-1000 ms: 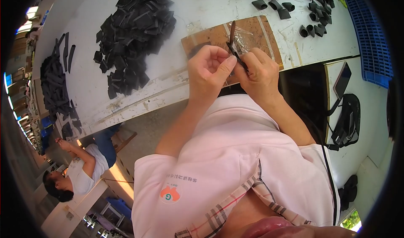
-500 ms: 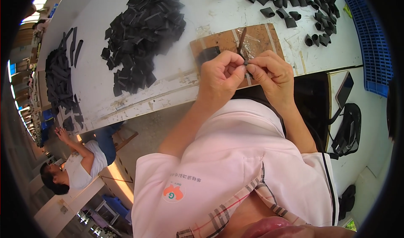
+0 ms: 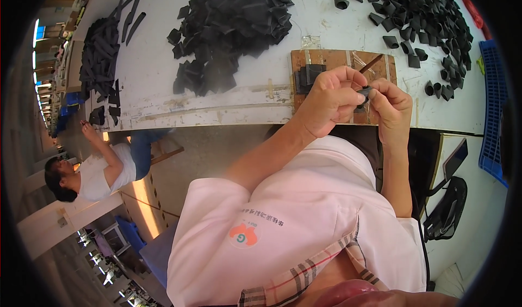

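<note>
Over a brown board (image 3: 299, 58) on the white table, my left hand (image 3: 334, 100) and my right hand (image 3: 392, 105) meet fingertip to fingertip. Both pinch a small black piece of sheet material (image 3: 365, 91), largely covered by the fingers. Just beyond the fingertips a thin brown stick (image 3: 372, 62) slants up to the right; whether it is held or fixed to the board is hidden. Beside my left hand, flat black pieces (image 3: 309, 77) lie stacked on the board's left part.
A large heap of flat black pieces (image 3: 234, 24) covers the table left of the board. Folded, tube-like black pieces (image 3: 402, 8) spread at the far right. Black strips (image 3: 100, 51) lie at the far left. A blue crate (image 3: 489, 111) stands right; a co-worker (image 3: 111, 163) sits left.
The whole view has shifted, so table and hands appear farther right. My hands have turned a little, more of the black piece shows, and the brown stick leans further right.
</note>
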Available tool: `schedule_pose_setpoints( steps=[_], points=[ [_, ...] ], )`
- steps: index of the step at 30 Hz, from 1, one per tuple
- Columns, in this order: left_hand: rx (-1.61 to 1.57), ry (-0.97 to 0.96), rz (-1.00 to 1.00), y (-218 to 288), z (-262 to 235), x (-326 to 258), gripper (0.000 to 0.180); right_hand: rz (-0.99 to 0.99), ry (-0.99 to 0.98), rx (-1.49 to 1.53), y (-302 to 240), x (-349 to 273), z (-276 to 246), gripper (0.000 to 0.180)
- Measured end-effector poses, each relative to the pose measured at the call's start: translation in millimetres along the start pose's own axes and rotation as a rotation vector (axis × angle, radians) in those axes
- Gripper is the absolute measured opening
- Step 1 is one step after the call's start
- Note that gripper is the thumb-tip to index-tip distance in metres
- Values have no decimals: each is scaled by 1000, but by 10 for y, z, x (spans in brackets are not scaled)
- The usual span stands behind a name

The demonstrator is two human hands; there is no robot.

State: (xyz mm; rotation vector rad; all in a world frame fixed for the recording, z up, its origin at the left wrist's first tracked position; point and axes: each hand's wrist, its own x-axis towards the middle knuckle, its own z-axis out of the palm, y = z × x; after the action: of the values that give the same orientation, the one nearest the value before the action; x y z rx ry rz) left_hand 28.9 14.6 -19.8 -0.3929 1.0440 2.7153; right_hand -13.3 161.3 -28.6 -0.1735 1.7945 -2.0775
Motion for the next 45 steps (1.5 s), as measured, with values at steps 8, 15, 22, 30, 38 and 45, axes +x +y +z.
schedule_pose_setpoints(
  steps=[8,15,22,30,38,45],
  points=[
    [560,249,467,-108,78,32,8,298,-243,627,15,24,58,21],
    [-713,-579,-146,355,75,135,24,-48,-344,113,-678,308,167,29],
    [-309,-200,35,123,-120,149,18,48,-340,112,-215,389,31,30],
    [1007,-52,986,289,117,222,15,-637,107,-472,-384,228,72,26],
    [241,-5,719,228,125,168,10,-824,81,-666,-399,184,208,23],
    [147,56,651,174,64,86,11,-902,92,-728,-341,237,184,14]
  ],
)
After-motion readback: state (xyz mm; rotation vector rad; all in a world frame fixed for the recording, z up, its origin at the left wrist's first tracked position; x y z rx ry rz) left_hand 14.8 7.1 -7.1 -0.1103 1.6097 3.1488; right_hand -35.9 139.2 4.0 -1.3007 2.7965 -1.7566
